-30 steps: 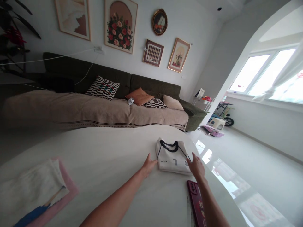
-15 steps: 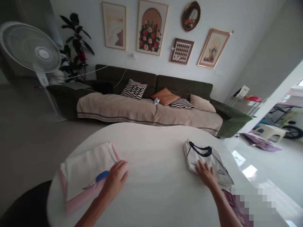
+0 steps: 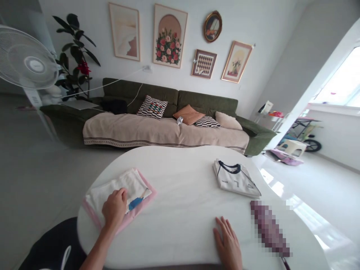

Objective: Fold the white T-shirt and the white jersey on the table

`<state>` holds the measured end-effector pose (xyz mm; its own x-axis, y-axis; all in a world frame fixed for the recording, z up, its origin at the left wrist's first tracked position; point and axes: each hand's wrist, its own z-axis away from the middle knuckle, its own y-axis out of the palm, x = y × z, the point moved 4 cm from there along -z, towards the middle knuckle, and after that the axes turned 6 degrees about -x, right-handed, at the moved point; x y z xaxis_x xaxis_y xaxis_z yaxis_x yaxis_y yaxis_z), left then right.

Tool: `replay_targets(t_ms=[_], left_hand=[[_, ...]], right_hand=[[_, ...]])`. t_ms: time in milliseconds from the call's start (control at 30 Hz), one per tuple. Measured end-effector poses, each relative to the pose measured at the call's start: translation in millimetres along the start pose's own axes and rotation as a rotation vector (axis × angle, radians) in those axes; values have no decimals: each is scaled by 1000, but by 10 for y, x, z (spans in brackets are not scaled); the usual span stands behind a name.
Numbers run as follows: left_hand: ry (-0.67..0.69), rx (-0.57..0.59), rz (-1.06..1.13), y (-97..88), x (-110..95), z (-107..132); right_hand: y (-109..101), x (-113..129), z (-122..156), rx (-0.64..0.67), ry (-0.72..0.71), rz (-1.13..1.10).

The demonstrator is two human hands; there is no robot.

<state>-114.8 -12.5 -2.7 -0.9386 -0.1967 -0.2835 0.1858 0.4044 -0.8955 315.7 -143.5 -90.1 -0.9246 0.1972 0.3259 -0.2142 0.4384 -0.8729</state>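
My left hand rests over a folded white garment with a blue patch near its edge. Its fingers are curled in, and whatever may be between them is hidden. Beneath the white layer, folded pink cloth shows around the edges. My right hand lies on the white table near its front edge, fingers stretched out, holding nothing. Beyond it to the right sits a neatly folded white T-shirt with a navy collar and dark lettering.
A pixelated purple object lies on the table's right side. Behind the table stands a green sofa with cushions and a beige cover. A white standing fan is at the left; a small stool is far right.
My right hand has left the folded T-shirt and come back toward the table's front edge. My left hand has moved left onto the white garment, its fingers now curled. The camera has turned right.
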Motion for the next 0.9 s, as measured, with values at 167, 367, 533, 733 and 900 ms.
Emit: replay_targets(t_ms=[167,367,533,733,900], left_hand=[[-108,-66,-44,-99,-84,-309],[-73,-32,-43,137,21,-530],[-130,40,-71,234,175,-554],[-111,51,-83,148,179,-590],[28,-91,-7,-161,-387,-560]], right_hand=[[-105,86,-22,-25,-2,29],[-125,94,-15,-23,1,39],[-158,110,-29,-35,7,34],[-174,113,-31,-46,10,38],[-159,102,-24,-62,9,15]])
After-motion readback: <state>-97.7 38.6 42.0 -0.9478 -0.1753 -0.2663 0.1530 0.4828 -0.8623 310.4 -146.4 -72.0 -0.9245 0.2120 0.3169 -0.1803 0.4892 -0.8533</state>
